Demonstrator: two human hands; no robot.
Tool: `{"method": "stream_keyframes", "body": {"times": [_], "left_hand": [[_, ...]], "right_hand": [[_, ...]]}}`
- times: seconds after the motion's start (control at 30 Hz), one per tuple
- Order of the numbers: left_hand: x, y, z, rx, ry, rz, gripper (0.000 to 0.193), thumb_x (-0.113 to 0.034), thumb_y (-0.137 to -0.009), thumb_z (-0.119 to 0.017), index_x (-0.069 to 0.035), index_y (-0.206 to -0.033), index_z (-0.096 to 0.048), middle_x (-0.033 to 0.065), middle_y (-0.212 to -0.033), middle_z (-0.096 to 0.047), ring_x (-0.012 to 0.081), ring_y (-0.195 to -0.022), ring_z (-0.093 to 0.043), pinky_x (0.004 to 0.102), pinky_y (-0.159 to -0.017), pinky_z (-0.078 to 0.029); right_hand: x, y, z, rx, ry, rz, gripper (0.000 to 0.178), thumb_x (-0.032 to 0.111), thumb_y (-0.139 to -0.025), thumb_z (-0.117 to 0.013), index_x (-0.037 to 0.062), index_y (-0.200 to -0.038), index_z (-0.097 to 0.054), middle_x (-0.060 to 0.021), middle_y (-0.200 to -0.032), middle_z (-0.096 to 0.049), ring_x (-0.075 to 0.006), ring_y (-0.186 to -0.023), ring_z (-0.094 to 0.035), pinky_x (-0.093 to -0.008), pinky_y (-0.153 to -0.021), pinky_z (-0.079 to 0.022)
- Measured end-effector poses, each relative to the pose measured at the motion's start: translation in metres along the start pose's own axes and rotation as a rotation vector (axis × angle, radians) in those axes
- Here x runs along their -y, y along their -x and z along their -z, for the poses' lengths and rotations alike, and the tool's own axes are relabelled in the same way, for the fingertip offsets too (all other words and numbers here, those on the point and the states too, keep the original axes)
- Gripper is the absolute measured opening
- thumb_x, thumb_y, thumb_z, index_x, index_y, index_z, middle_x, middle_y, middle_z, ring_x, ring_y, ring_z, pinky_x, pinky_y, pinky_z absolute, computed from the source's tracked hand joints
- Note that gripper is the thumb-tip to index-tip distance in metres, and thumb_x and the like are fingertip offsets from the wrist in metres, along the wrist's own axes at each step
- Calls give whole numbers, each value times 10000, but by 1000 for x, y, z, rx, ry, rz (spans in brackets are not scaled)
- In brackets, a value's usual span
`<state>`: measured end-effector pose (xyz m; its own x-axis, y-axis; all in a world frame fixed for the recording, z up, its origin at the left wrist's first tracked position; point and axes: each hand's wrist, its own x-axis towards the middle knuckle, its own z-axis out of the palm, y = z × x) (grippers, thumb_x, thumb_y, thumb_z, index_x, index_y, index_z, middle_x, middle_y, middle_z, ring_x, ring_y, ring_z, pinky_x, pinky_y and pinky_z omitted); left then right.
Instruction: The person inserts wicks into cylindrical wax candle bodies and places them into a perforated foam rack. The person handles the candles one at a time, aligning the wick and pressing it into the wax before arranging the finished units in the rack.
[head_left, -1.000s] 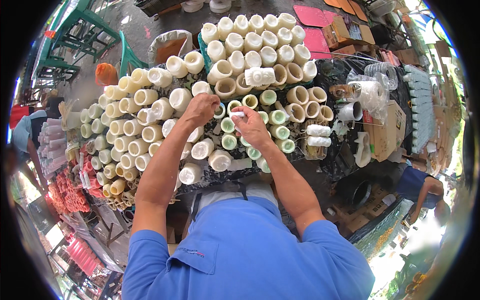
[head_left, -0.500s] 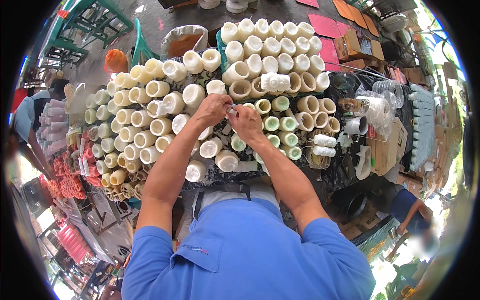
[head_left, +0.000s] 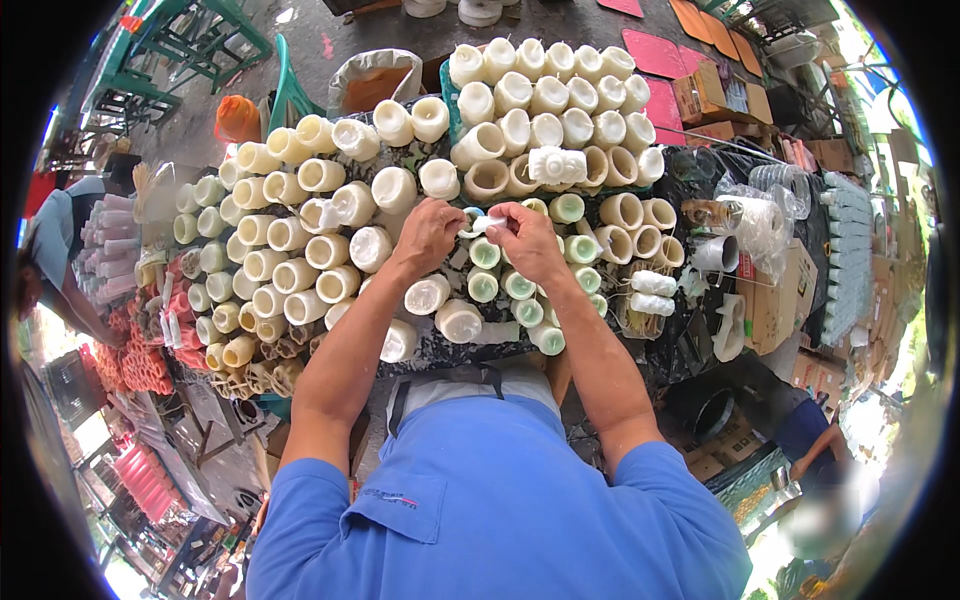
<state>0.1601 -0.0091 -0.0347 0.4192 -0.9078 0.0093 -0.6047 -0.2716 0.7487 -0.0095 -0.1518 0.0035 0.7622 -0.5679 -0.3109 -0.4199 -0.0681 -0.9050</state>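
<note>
Both hands have drawn together since a second ago, off the cup rows and onto one small piece held above them.

Left hand [head_left: 428, 235] and right hand [head_left: 527, 240] both curled, fingertips pinching a small white and pale-green cup-like piece [head_left: 483, 222] between them, over the middle of the dark work table [head_left: 690, 170]; what it is exactly, cannot tell; green-rimmed white cups [head_left: 520, 285] lie directly beneath and toward the body; cream cylindrical cups [head_left: 290, 270] packed on their sides to the left; more white ones [head_left: 545, 100] stacked beyond the hands; clear plastic bags [head_left: 755, 215] and a brown cardboard box [head_left: 790, 300] to the right; another person's arm [head_left: 75, 290] at the left edge.
</note>
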Motion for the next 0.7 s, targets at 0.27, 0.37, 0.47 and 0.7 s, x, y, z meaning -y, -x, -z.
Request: {"method": "stream_keyframes", "body": {"times": [0.27, 0.37, 0.47, 0.7], "left_hand": [[-1, 18, -15, -161, -51, -37, 74, -84, -898, -779, -44, -961, -787, 84, -894, -706, 307, -914, -647, 440, -844, -535], [-2, 19, -16, -170, -47, -81, 71, -72, -891, -781, -61, -961, -790, 74, -906, -707, 303, -931, -644, 436, -861, -526], [0, 15, -15, -153, -88, -90, 77, -59, -889, -776, -75, -962, -793, 65, -932, -715, 301, -956, -647, 433, -883, -517], [5, 8, -12, -193, -31, -146, 64, -54, -867, -774, -101, -906, -792, 50, -921, -717, 292, -965, -656, 437, -860, -500]], "right_hand": [[-10, -19, -26, -103, 394, 264, 292, 216, -969, -770, -17, -1142, -739, -208, -951, -756, -347, -865, -732, -467, -785, -568], [-21, -21, -35, -115, 511, 378, 226, 162, -957, -744, -4, -1109, -726, -210, -985, -748, -406, -933, -720, -519, -806, -560], [-25, -22, -38, -120, 585, 415, 175, 124, -945, -723, 11, -1077, -704, -207, -970, -730, -418, -946, -711, -529, -810, -562], [-23, -25, -37, -44, 666, 370, 142, 76, -920, -704, 12, -1046, -693, -215, -940, -720, -431, -925, -714, -531, -820, -573]]}}
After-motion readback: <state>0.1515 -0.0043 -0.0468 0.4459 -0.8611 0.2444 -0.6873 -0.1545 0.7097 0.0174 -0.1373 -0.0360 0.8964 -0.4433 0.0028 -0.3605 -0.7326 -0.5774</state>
